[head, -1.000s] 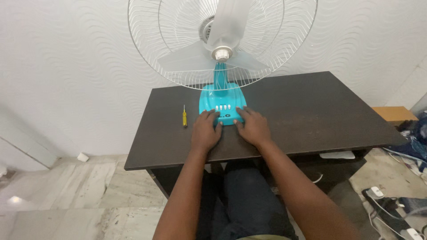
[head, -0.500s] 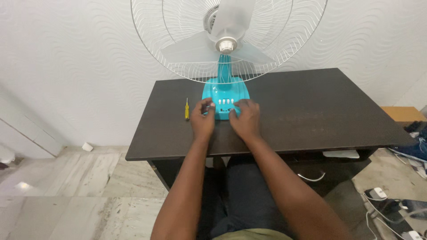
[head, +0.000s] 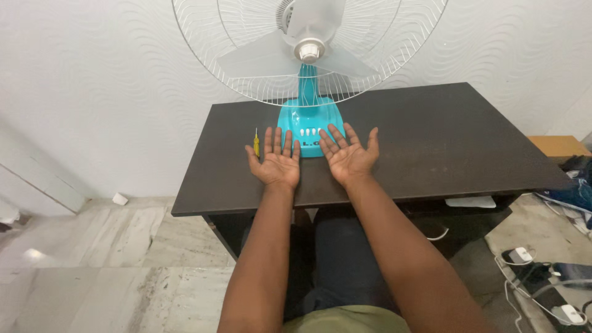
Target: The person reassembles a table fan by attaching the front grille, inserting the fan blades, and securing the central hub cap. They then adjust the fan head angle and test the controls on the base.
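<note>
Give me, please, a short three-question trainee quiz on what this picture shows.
1. True or false: the left hand grips the yellow screwdriver.
2. Which way do both palms face?
3. The fan's turquoise base stands on: A) the floor, B) the dark table, C) a box.

Key: 1. False: it lies apart on the table, left of that hand. 2. Upward, open; the right hand too. 3. B.

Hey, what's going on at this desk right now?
A person sits at a dark wooden desk with both hands held palm up and empty. The left hand and right hand are just in front of a turquoise table fan. A yellow-handled screwdriver lies to the left.
</note>
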